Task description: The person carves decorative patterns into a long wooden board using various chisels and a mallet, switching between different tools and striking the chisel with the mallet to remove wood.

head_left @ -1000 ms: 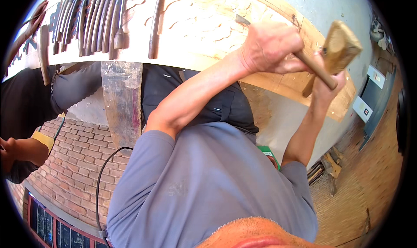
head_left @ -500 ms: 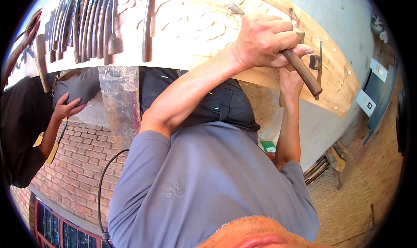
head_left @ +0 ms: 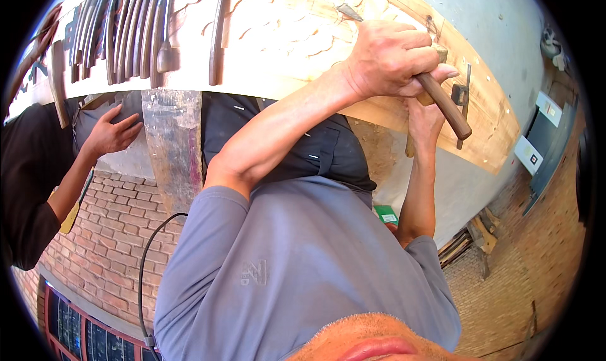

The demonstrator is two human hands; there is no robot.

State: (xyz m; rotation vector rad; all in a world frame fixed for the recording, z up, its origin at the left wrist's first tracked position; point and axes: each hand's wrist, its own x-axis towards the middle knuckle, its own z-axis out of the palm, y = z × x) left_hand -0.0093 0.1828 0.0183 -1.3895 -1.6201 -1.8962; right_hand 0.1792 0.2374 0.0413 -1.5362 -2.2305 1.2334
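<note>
While the left hand angles a chisel over the carving, the right grips a second tool behind it

Head view (sole view). Left hand (head_left: 392,58): fingers wrapped closed round the wooden handle of the chisel (head_left: 447,107), thumb reaching out to the right. Blade points away, up-left, over the pale carved panel (head_left: 271,58) that serves as tabletop; butt projects bare toward the body. Judgement: the grip sits near the blade so as to steer it, leaving the butt clear.

Right hand (head_left: 425,118): lower, behind the chisel handle. Fingers appear closed on a wooden tool (head_left: 410,147), probably a mallet; its shaft shows below the fist.

Row of chisels (head_left: 129,42) lies at the left, handles toward the worker, presumably for easy picking; one lone chisel (head_left: 218,39) lies apart, to their right. Small cross-shaped tool (head_left: 461,96) rests right of the hands, perhaps parked out of the way.

Hard to make out: head of the right-hand tool, mostly masked by the left hand; right fingertips, not seen. Cannot tell whether the blade tip touches the wood. Glare washes out much of the relief; the upper rim cuts off the row's far ends. Co-worker's hand (head_left: 115,132), at left, has its fingers spread; no object visible in it.
</note>
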